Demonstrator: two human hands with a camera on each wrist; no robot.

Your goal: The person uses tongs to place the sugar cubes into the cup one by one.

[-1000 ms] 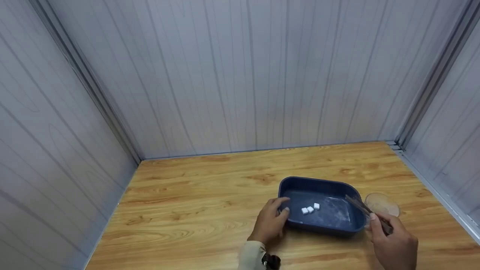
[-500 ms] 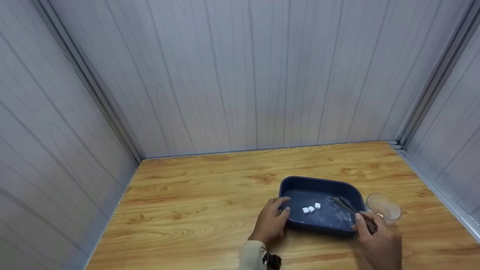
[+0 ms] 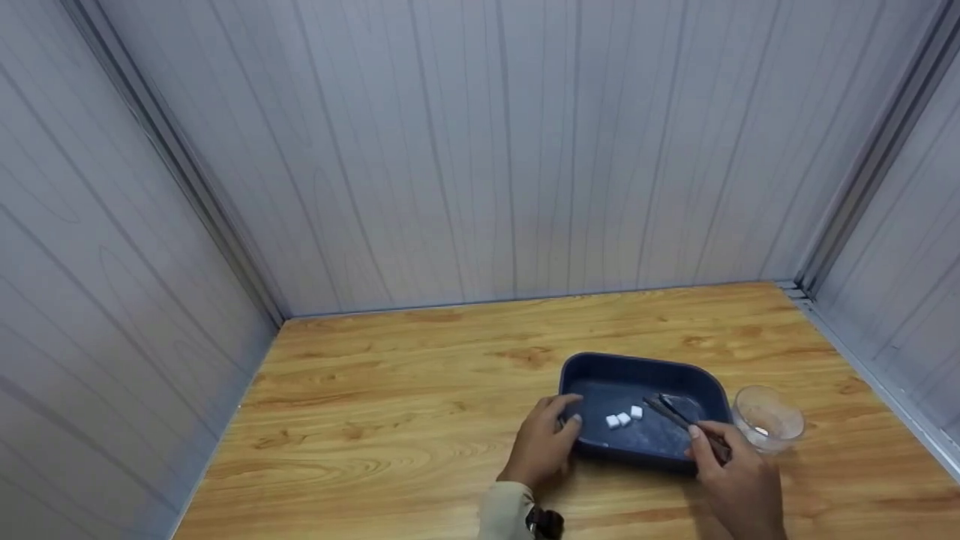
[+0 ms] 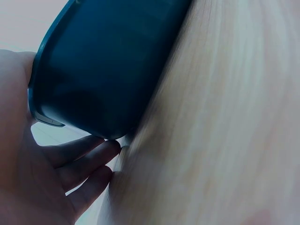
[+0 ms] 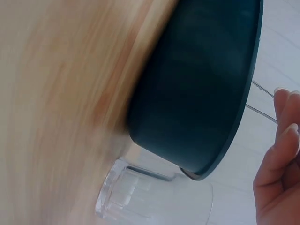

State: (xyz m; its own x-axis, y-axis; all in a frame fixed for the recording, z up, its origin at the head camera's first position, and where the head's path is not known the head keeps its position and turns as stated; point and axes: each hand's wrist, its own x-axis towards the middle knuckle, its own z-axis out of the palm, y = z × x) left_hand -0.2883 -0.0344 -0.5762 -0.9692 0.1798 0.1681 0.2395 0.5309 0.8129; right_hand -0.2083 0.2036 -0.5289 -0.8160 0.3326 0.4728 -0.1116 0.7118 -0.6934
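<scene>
A dark blue rectangular dish (image 3: 634, 455) stands on the table at the right in the head view, with three small white cubes (image 3: 624, 418) on its floor. My left hand (image 3: 538, 446) grips the dish's left end. In the left wrist view, its fingers (image 4: 89, 161) curl below the dish's end lip. My right hand (image 3: 742, 480) pinches a pair of dark metal tweezers (image 3: 688, 425) over the right side of the dish. Their two tips are spread, just right of the nearest cube. In the right wrist view, two thin prongs pass behind the dish's rim.
A clear glass cup (image 3: 772, 420) stands close by the right end of the dish, with a small shiny spot inside. The wood-grain table (image 3: 375, 420) stretches left and back. Panelled walls (image 3: 465, 150) enclose it at the back and sides.
My right hand has moved left with the tweezers, from the dish's right end toward the cubes, uncovering more of the glass cup. The left hand stays on the dish.
</scene>
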